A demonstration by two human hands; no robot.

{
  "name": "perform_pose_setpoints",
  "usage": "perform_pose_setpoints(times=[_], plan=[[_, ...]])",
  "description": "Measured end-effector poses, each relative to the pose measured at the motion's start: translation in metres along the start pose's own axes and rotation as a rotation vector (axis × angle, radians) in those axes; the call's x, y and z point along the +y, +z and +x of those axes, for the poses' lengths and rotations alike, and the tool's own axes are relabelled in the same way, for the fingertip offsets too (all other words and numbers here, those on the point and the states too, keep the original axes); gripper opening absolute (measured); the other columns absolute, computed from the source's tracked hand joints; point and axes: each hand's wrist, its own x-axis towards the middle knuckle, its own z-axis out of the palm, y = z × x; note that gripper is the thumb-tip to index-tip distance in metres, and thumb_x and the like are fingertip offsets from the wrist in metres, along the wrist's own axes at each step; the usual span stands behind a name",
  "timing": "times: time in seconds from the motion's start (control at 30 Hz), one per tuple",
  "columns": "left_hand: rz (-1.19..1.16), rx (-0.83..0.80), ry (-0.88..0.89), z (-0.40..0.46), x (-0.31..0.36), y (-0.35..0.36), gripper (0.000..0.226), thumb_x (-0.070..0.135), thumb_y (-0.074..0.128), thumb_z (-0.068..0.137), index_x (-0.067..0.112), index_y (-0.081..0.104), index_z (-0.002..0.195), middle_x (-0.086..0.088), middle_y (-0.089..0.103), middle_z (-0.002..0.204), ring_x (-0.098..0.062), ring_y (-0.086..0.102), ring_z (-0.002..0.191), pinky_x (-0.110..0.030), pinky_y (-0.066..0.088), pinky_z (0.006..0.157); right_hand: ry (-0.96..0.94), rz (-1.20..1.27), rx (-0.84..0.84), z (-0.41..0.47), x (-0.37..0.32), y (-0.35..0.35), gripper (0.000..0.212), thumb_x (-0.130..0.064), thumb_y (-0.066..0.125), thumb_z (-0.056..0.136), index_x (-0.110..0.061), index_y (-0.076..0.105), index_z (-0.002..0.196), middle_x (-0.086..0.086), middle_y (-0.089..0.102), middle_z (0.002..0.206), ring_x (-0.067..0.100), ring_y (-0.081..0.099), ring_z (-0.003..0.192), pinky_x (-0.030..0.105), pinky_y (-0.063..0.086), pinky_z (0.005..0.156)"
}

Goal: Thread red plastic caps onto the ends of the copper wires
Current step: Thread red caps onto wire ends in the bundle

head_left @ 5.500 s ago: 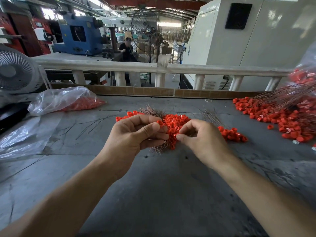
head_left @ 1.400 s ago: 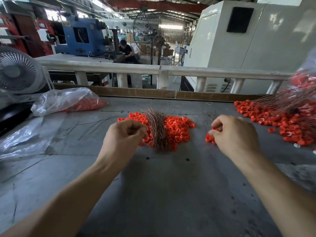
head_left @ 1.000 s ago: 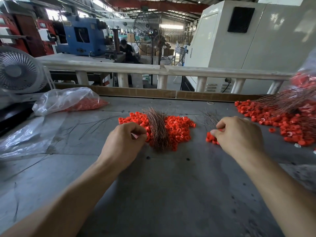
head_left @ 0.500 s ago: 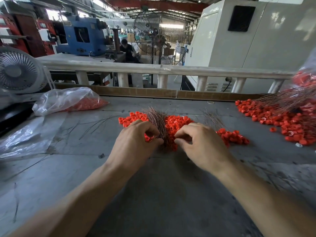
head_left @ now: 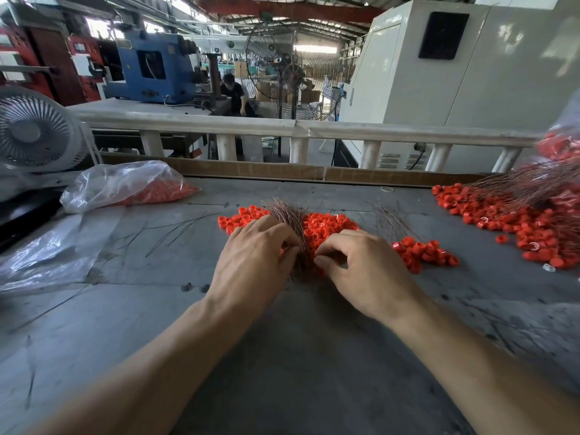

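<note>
Working at the bundle of copper wires (head_left: 290, 219), which lies across the central heap of red caps (head_left: 326, 226) on the grey surface (head_left: 282, 356), you have both hands meeting at its near end. Your left hand (head_left: 251, 262) has fingers curled against the wire ends; your right hand (head_left: 361, 265) is curled too, thumb and forefinger closed together as if pinching a cap, though the cap itself is hidden, so I cannot tell what either holds. Judged step: bringing one cap to one wire tip. Next move calls for isolating a single strand and aligning it with the cap's hole. A smaller cap cluster (head_left: 420, 251) sits just right of your right hand; a larger spread with more wires (head_left: 518, 215) lies far right; a plastic bag of caps (head_left: 125, 185) far left.
</note>
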Motion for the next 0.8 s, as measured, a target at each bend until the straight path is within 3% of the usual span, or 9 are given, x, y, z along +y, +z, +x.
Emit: perform_pose_setpoints(times=[0.23,0.33,0.53,0.7,0.8], plan=[[-0.004,0.017,-0.173,-0.001,-0.004,-0.001,0.021,0.046,0.065,0.093,0.029,0.066,0.105,0.013,0.059,0.1,-0.011,0.056,0.092,-0.032,0.047,0.082,0.006,0.008,0.002,0.0,0.0,0.001,0.007,-0.032,0.071,0.093,-0.026,0.075,0.094,-0.014,0.067,0.092,0.008,0.057,0.096,0.03,0.047,0.085],[0.042,0.009,-0.219,-0.001,-0.006,-0.002,0.011,0.04,0.067,0.093,0.029,0.068,0.093,0.012,0.062,0.092,-0.011,0.058,0.087,-0.031,0.045,0.075,0.0,0.013,-0.005,-0.001,-0.002,0.002,0.007,-0.032,0.071,0.093,-0.026,0.075,0.093,-0.014,0.067,0.091,0.007,0.056,0.095,0.03,0.048,0.084],[0.078,0.003,-0.267,-0.001,-0.005,-0.002,0.018,0.034,0.064,0.093,0.024,0.065,0.078,0.01,0.063,0.076,-0.011,0.056,0.073,-0.031,0.043,0.065,-0.005,0.016,-0.021,-0.002,-0.003,0.0,0.009,-0.034,0.069,0.094,-0.027,0.074,0.094,-0.015,0.066,0.091,0.005,0.056,0.096,0.033,0.05,0.083],[0.034,0.086,-0.201,0.001,0.004,-0.012,0.017,0.031,0.063,0.093,0.022,0.063,0.078,0.008,0.062,0.078,-0.016,0.056,0.075,-0.034,0.044,0.07,-0.02,0.08,0.037,-0.001,-0.005,0.0,0.006,-0.027,0.072,0.092,-0.025,0.074,0.097,-0.014,0.067,0.095,0.008,0.06,0.095,0.033,0.05,0.085],[-0.015,0.15,-0.1,0.0,0.012,-0.019,0.016,0.029,0.065,0.092,0.023,0.062,0.078,0.012,0.058,0.077,-0.01,0.053,0.072,-0.029,0.043,0.07,-0.021,0.224,0.092,-0.001,-0.008,-0.002,0.019,-0.021,0.075,0.091,-0.023,0.074,0.11,-0.014,0.067,0.101,0.005,0.062,0.093,0.024,0.051,0.083]])
